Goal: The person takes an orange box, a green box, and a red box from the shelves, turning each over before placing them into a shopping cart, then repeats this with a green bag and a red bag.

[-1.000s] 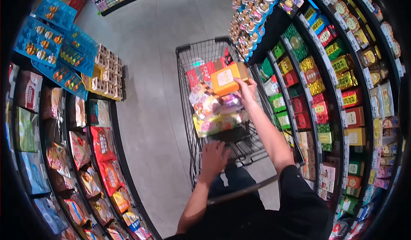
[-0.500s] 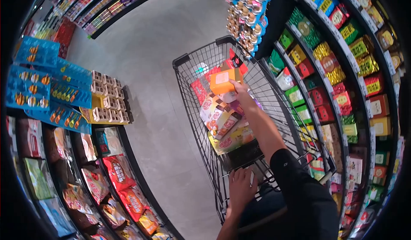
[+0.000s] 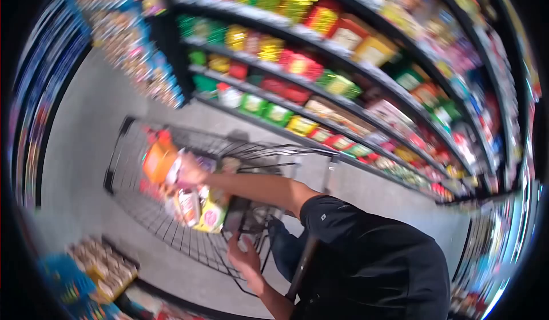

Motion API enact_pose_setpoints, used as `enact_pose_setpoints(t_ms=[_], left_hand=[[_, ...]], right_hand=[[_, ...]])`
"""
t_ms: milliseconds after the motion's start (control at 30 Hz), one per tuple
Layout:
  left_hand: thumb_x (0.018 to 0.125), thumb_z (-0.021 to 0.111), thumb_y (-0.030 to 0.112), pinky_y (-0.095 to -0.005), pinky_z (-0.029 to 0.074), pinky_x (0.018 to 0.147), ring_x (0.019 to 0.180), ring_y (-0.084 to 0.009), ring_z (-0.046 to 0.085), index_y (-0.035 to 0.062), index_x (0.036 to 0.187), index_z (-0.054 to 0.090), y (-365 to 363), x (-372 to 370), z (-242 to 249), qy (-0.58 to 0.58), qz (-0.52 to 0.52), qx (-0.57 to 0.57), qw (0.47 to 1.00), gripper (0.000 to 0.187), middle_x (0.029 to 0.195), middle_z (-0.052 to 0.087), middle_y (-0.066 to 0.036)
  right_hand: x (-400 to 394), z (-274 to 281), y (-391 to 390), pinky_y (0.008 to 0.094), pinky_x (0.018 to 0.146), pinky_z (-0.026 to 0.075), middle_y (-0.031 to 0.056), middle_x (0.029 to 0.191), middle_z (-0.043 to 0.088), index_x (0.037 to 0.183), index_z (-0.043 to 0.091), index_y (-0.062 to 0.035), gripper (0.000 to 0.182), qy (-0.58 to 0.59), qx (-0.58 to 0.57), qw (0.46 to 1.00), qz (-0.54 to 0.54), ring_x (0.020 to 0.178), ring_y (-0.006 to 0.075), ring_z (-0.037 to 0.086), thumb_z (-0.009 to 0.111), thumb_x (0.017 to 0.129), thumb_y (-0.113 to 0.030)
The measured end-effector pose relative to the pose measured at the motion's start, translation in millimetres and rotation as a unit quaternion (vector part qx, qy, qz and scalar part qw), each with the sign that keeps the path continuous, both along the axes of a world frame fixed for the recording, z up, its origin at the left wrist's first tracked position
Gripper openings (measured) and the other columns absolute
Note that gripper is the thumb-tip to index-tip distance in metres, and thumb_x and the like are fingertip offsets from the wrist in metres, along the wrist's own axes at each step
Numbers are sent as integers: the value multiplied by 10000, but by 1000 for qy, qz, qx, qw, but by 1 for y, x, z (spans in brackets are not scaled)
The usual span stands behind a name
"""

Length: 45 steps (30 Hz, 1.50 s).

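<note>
Orange box [image 3: 160,161] with a pale side, in the far half of the shopping cart [image 3: 108,184], toward the middle of its width, above or against the packs there; whether it bears on them, cannot tell. Right hand [image 3: 193,170] on its near side, grip narrowed round the box, fingers smeared by motion.

Step in hand, as I judge it: steadying the box among the goods. Setting it down from this pose would call for a level spot on the packs, then a loosened grip.

Nearer the cart's handle end: a white-and-red pack [image 3: 189,207], and next to it a yellow-green pack [image 3: 211,212] near the left edge. Left hand [image 3: 246,258] by the near left corner, grip wide, thumb parted from the fingers, holding nothing that shows; contact with the wire unclear. Handle bar [image 3: 301,270] just beyond, close to the person's dark clothing.

Outward: stocked shelves [image 3: 297,104] run along the cart's right edge; grey floor [image 3: 80,208] lies past the far edge.

Hard to make out: all lettering, the box's underside, whatever lies under the right forearm, purple scraps beside the hand. Blur strongest on the shelves; lens rim cuts the corners dark.
</note>
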<state>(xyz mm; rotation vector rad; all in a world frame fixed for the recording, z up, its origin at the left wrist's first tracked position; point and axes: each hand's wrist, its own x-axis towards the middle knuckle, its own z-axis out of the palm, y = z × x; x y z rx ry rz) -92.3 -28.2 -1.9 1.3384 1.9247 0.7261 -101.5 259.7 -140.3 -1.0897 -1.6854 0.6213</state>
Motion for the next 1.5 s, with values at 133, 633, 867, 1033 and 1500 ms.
enact_pose_setpoints(t_ms=[133, 633, 867, 1033, 1500], left_hand=[[914, 584, 116, -443, 464, 870, 978, -395, 617, -88, 1105, 607, -5, 7, -6, -42, 14, 28, 999, 280, 1039, 654, -253], [931, 571, 122, -388, 487, 821, 898, -288, 653, -99, 1050, 609, 46, 1, 20, 121, -160, 10, 980, 254, 959, 677, -202], [939, 546, 121, -380, 451, 910, 1007, -300, 613, -44, 1141, 609, 111, 126, 85, 95, -223, 116, 963, 268, 1077, 653, -189], [910, 570, 67, -375, 428, 962, 1048, -282, 596, -35, 1141, 611, 113, 274, 127, 1, -348, 205, 915, 255, 1104, 637, -174], [783, 768, 125, -374, 360, 1088, 1341, -281, 416, -9, 1374, 438, 306, 622, 180, -220, -559, 68, 796, 690, 1412, 473, -167]], right_hand=[[115, 172, -64, 306, 839, 511, 104, 1047, 664, 1171, 588, -48, 390, 88, -332, 910, 234, 972, 186, 641, 691, 842, -231], [427, 226, -316, 264, 800, 514, 73, 970, 671, 1109, 605, -9, 173, 463, -249, 811, -257, 857, 118, 629, 530, 963, -65], [462, 226, -311, 253, 739, 509, 49, 904, 683, 1087, 613, -18, 180, 358, -214, 882, -219, 800, 106, 634, 556, 950, -120], [501, 234, -323, 308, 649, 507, 89, 771, 650, 1054, 628, -54, 158, 199, -151, 930, -270, 652, 173, 626, 575, 922, -124], [561, 232, -434, 268, 740, 505, 103, 908, 709, 1104, 639, -14, 193, 178, -273, 825, -462, 846, 152, 676, 595, 929, -82]])
